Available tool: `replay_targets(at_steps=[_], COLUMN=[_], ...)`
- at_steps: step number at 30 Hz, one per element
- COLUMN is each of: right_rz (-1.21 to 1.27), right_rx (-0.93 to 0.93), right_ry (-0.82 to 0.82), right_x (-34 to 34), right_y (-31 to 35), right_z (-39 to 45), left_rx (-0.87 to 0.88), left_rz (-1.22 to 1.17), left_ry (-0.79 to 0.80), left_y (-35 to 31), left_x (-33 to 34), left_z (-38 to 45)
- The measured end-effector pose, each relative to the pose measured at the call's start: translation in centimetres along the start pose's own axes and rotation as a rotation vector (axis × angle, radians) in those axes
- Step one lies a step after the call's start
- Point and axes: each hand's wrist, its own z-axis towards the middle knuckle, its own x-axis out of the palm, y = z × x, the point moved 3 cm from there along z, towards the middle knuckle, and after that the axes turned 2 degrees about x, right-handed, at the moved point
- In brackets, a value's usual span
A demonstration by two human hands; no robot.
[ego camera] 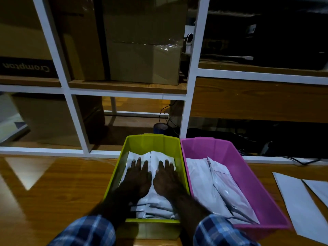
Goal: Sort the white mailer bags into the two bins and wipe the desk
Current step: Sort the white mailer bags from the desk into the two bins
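Both hands press mailers in the green bin.
Left hand and right hand lie flat, fingers straight and spread, on the white mailer bags.

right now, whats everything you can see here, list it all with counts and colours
green bin: one, lime green, on the desk, left of the pink bin
pink bin: one, pink, touching the green bin's right side
mailer bags in green bin: a stack, white, count unclear
mailer bags in pink bin: several, white, leaning along its length
loose mailer bags: at least two, white, flat on the desk at far right
desk: one, glossy brown wood
shelf unit: one, white frame, behind the desk
cardboard boxes: several, brown, on the shelves
left hand: flat, pressing the green bin's bags
right hand: flat, pressing beside it
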Motion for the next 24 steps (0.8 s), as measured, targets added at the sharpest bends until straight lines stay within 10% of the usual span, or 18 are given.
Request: replay_targets(at_steps=[3, 24], right_rz=[0.033, -0.192], right_rx=[-0.040, -0.014], right_ry=[-0.262, -0.265], right_x=[0.7, 5.6], right_y=[0.4, -1.4], right_z=[-0.7, 1.6], left_rx=[-0.031, 0.032], left_rz=[0.035, -0.021], left_ry=[0.003, -0.043], left_y=[0.4, 0.7], left_x=[1.6, 4.7], left_z=[0.4, 0.5])
